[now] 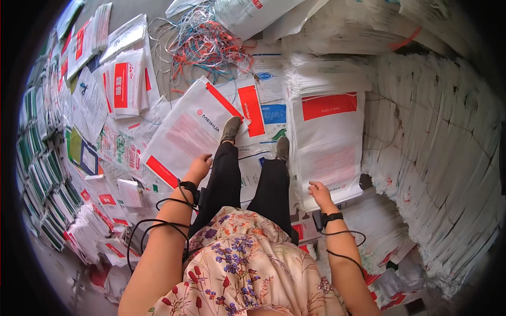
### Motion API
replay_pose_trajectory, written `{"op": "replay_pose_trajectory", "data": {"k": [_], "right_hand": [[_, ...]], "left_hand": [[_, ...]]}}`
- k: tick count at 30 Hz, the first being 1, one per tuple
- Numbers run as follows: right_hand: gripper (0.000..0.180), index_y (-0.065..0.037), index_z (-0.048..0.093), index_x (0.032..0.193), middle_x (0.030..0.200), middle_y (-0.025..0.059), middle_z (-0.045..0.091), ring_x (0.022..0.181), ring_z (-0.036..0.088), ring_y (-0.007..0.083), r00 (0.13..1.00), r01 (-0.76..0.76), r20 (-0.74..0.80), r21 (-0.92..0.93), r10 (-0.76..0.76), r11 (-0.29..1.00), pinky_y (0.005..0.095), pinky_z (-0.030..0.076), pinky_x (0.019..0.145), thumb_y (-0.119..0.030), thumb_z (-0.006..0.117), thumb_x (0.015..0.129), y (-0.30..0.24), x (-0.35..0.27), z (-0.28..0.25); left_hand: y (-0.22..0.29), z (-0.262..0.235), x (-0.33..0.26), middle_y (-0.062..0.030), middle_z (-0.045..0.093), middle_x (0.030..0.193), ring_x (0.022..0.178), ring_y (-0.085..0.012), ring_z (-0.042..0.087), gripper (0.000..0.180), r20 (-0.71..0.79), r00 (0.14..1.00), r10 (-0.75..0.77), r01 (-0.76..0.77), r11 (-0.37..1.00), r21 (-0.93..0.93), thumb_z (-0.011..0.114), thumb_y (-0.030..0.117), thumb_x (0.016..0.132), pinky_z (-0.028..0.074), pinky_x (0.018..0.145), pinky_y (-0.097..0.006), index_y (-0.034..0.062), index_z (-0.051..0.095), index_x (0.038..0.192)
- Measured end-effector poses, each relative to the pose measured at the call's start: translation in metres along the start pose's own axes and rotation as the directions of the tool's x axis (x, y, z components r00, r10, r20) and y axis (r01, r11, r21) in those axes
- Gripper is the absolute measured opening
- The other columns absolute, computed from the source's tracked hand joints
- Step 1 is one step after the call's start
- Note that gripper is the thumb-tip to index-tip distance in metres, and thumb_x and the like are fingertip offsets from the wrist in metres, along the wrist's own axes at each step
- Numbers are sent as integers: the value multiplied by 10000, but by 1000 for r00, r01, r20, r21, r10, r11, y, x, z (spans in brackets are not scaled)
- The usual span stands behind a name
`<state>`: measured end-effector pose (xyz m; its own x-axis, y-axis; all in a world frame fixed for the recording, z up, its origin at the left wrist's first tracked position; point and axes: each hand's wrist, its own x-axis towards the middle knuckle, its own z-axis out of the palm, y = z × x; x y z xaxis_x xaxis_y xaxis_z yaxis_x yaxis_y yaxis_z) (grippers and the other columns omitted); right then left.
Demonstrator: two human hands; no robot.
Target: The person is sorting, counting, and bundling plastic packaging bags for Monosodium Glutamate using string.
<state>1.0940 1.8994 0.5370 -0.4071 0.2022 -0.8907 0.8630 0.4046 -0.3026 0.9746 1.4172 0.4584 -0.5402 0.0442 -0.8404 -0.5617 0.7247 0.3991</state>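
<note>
My left hand (200, 166) hangs beside my left leg, above a flat white woven sack (182, 126) with red bands. Its fingers are loosely curled, and nothing shows in them. On the other side, my right hand (321, 195) hovers over the near end of a stack of white sacks (329, 134) with a red band across the far end. The fingers of that hand are slightly apart and hold nothing visible. My left shoe (230, 129) rests at the edge of the left sack. Whether either hand touches a sack cannot be made out.
A tangle of red, white and blue strapping (208, 45) lies ahead. Tall stacked white sacks (435, 158) curve along the right. Bundles of folded sacks (42, 179) line the left. Black cables (158, 224) loop from straps on both my wrists. My right shoe (283, 147) stands beside the sack stack.
</note>
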Motion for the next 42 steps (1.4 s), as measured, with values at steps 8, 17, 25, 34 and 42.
{"op": "replay_pose_trajectory", "data": {"k": [8,17,25,34,42], "right_hand": [[298,-56,633,1105,943,173,658,828,649,265,939,330,71,-467,-337,821,352,492,786,-208,502,885,-36,121,-50],[248,-47,635,1027,956,192,645,922,598,364,784,599,423,-705,-454,379,450,471,824,-120,487,842,-37,196,-25],[275,-90,630,1056,1050,89,624,1063,542,275,599,674,720,-689,-351,-264,416,411,931,-104,475,829,-57,290,57],[213,-123,676,961,986,14,605,1080,502,203,601,542,797,-348,63,-765,448,242,1093,-139,508,832,-67,356,78],[207,-115,629,974,986,39,573,1070,490,208,594,515,800,-295,88,-805,437,255,1087,-105,524,796,-68,351,82]], "left_hand": [[33,115,-31,-137,656,1075,987,-203,632,351,-50,982,-181,121,815,-566,508,145,917,487,857,-302,-10,541,1230],[38,296,-35,-150,626,1121,1006,-190,613,333,10,996,-83,67,727,-683,497,99,939,475,879,-283,-41,509,1242],[-15,385,-33,-122,644,1125,1027,-190,616,340,121,985,-126,172,575,-800,501,152,935,475,874,-291,1,534,1238],[-9,345,-20,-140,572,1235,1111,-199,559,381,211,966,-150,213,-3,-977,465,168,964,419,945,-298,13,463,1311],[6,366,-10,-153,586,1198,1071,-196,574,397,226,971,-77,224,-35,-974,482,177,959,426,941,-297,-8,454,1310]]}}
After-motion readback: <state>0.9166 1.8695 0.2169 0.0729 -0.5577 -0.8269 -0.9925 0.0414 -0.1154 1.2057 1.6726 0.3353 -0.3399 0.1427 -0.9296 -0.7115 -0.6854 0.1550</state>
